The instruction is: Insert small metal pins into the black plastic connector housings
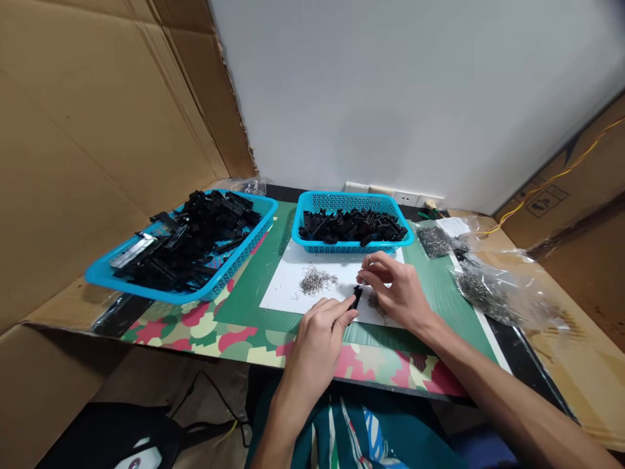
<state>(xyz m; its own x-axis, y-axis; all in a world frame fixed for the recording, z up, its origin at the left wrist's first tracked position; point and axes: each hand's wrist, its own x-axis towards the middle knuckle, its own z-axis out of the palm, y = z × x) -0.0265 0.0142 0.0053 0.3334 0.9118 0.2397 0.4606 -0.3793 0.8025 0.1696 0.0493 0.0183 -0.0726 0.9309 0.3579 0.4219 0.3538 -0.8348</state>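
Between the thumb and fingers of my left hand (322, 326) is a small black plastic part (357, 297), held over the white paper (280, 290). My right hand (393, 286) is just above and to the right of it, fingertips pinched together. Whatever sits in that pinch is too small to make out. A pile of small metal pieces (316, 281) lies on the paper to the left of my hands. A second little pile (375, 301) shows partly under my right hand.
A large blue basket (215, 286) of black parts stands at left, a smaller blue basket (351, 247) of black parts behind the paper. Clear bags of metal pieces (434, 241) lie at right. Cardboard (97, 117) walls the left side; a yellow cable (551, 179) runs at right.
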